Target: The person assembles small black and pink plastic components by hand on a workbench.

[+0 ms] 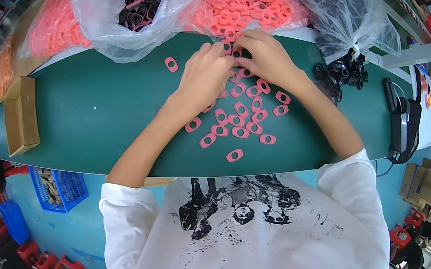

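Close together at the far part of the green table, my left hand and my right hand meet at their fingertips. Both are closed in a pinch, and whatever is between the fingers is too small and covered to make out. Right beside the fingertips lies a pink oval piece with a round hole. Several more of these pink pieces are scattered flat between my forearms. One lone pink piece lies left of my left hand, and another is near the table's front edge.
Beyond my hands a plastic bag bulges with pink pieces; next to it, another bag has black and pink parts. Black parts lie at right, near a black case. A cardboard box stands left on the table.
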The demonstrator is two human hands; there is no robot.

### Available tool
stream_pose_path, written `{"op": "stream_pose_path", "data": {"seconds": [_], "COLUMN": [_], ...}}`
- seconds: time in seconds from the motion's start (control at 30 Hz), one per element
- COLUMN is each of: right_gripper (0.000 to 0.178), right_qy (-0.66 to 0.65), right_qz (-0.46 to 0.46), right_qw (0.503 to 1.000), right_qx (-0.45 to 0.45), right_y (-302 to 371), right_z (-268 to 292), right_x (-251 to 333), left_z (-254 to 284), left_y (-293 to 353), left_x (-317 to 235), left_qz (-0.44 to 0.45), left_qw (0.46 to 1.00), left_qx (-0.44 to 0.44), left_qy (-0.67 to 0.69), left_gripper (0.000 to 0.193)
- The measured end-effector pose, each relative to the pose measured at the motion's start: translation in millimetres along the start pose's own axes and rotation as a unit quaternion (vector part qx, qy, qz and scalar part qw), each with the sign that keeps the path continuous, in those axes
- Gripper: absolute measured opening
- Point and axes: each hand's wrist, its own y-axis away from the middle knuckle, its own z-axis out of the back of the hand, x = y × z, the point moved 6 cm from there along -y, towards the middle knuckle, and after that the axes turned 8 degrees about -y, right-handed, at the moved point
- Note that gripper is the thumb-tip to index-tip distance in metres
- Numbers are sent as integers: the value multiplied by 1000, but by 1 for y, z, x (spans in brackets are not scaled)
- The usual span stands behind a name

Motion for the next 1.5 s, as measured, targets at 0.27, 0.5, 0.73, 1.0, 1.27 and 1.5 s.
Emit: {"op": "stream_pose_path", "data": {"seconds": [0.27, 0.5, 0.73, 1.0, 1.27, 1.5], "right_gripper": [22, 16, 14, 10, 17, 32], "right_qy": [-57, -62, -25, -101, -151, -28], "right_qz": [-33, -27, -52, -191, -117, -112], "right_qw": [995, 985, 974, 920, 961, 986], "right_qx": [-69, -159, -221, -327, -202, -122], "right_y": [24, 45, 85, 156, 102, 2], "right_z": [10, 56, 96, 79, 47, 13], "right_x": [-10, -18, -15, -24, -15, -20], "left_z": [8, -19, -17, -6, -19, -14], "left_y": [-9, -30, -26, -12, -28, -30], "left_x": [15, 35, 31, 56, 34, 35], "left_qz": [13, -10, -31, 82, 13, 0], "left_qw": [994, 995, 997, 993, 998, 992], "left_qx": [-3, 43, 36, 68, 36, 46], "left_qy": [108, 91, 64, 49, 52, 120], "left_gripper": [11, 13, 14, 17, 20, 19]}}
